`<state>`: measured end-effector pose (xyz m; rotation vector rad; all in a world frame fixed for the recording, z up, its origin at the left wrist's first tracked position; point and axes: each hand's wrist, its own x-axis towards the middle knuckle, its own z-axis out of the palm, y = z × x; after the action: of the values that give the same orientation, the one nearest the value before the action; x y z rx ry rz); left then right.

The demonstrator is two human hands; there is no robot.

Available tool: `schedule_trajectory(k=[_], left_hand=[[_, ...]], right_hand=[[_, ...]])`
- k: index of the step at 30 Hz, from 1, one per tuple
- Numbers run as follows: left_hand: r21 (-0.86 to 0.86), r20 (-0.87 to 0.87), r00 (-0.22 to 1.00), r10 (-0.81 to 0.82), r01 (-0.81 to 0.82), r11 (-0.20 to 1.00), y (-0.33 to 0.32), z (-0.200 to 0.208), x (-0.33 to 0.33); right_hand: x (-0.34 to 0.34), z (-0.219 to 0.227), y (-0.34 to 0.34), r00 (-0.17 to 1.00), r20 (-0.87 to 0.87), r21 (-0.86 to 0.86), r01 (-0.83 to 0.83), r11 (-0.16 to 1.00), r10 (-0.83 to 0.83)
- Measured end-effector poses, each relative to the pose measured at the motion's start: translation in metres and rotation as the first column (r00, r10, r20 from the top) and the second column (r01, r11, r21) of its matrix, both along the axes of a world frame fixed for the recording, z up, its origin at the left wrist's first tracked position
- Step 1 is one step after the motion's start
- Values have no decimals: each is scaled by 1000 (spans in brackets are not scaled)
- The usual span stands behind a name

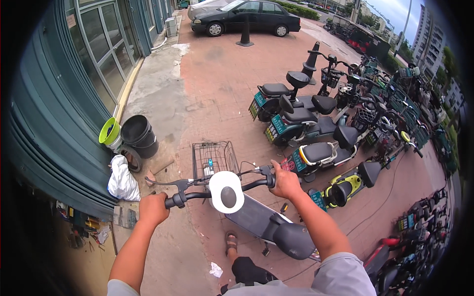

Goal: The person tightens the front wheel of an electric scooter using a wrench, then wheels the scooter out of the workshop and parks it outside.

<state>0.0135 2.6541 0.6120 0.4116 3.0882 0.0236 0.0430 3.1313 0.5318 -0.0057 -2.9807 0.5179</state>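
An electric scooter (247, 220) with a white oval display housing (226, 191) stands right before me, its wire front basket (213, 155) pointing away. My left hand (154, 209) is wrapped round the left end of the black handlebar (256, 183), beside the brake lever (163, 183). Around the right end my right hand (285, 181) is closed, thumb side toward the basket. The dark seat (294, 240) sits to the right of my legs, below my right forearm. My sandalled foot (231, 241) is on the paving left of the footboard.
Parked scooters (316, 153) crowd the right side. A black bucket (140, 135), a lime-green bucket (109, 130) and a white sack (123, 180) stand along the shopfront at left. Farther off are a traffic cone (245, 33) and a dark car (247, 17). Crumpled paper (216, 270) lies on the ground.
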Motion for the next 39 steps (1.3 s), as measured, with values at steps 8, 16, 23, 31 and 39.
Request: schedule_trajectory(k=[8,16,23,31,39], left_hand=[[-31,1,1000,-16,16,999,-10,-5,-245],[-31,-14,996,-87,86,996,-29,-1,-497],[-25,10,988,-153,154,988,7,-5,-712],[-44,33,943,-331,332,942,61,7,-959],[-43,-23,866,-499,498,866,138,-3,-1208]], right_hand=[[-224,7,-17,998,37,37,55,998,-56],[-427,9,-48,984,102,49,143,989,-147],[-611,16,-24,953,153,6,265,964,-263],[-781,6,-2,887,167,-28,441,897,-431],[-968,-9,41,802,118,-7,590,807,-585]])
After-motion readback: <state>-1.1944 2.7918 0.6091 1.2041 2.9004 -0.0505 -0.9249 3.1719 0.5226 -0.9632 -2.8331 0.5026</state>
